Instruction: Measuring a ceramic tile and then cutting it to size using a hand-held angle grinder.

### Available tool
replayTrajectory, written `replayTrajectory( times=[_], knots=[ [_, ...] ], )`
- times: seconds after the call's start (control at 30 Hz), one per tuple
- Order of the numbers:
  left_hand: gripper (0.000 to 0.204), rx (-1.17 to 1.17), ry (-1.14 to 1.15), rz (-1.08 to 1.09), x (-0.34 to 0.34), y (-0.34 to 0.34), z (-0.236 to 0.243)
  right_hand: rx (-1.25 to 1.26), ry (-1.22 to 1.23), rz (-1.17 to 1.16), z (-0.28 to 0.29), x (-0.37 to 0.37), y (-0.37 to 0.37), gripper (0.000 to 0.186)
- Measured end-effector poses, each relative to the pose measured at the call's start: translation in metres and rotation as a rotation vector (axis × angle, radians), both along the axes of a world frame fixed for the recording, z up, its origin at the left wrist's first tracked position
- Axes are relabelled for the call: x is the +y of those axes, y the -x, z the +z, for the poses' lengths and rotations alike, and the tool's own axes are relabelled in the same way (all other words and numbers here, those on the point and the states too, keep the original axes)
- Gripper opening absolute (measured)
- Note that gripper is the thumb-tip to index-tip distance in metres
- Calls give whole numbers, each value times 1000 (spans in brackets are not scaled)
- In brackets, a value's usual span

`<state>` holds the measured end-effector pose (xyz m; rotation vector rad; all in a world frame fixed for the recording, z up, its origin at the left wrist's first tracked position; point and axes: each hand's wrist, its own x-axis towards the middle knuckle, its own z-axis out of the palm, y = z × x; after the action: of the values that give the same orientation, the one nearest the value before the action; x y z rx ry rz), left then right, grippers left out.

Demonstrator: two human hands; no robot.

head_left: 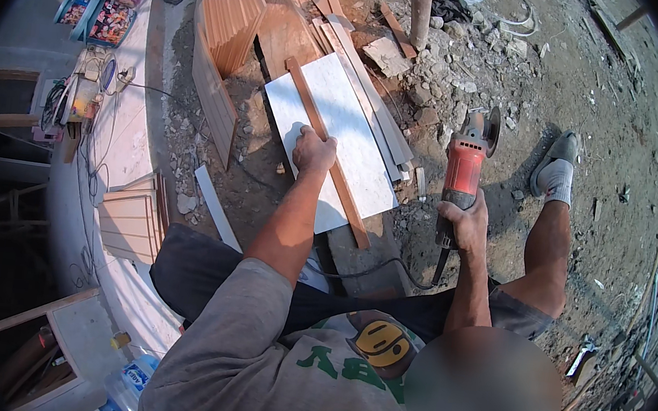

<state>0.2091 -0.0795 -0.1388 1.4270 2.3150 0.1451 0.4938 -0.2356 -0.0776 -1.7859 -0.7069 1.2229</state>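
My left hand (pixel 315 149) is closed on a straight brown wooden strip (pixel 340 187), holding it down across a white tile (pixel 366 169). The strip runs lengthwise over the tile and sticks out past both ends. To the right, my right hand (pixel 468 220) grips a red and black angle grinder (pixel 464 167) by its rear body. Its dark cutting disc (pixel 494 132) points away from me, over the ground and apart from the tile. A black cord (pixel 410 276) trails from the grinder's back end toward the left. I cannot tell whether the disc is spinning.
Stacked brown tiles (pixel 228 18) stand at the far left of the white tile. Long narrow strips (pixel 368 101) lie along its right edge. An upright pole (pixel 419 10) rises beyond, near rubble (pixel 448 65). A wrench (pixel 582 355) lies at the right; a water bottle (pixel 130 384) stands lower left.
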Motion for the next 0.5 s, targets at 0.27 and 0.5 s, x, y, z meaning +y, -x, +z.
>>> replayTrajectory(
  times=[0.27,0.5],
  knots=[
    [26,-81,-169,-68,3,14,-5,-2,23,12,-5,1,-3,55],
    [26,-177,-171,-64,5,28,-20,15,26,28,3,3,1,57]
  ],
)
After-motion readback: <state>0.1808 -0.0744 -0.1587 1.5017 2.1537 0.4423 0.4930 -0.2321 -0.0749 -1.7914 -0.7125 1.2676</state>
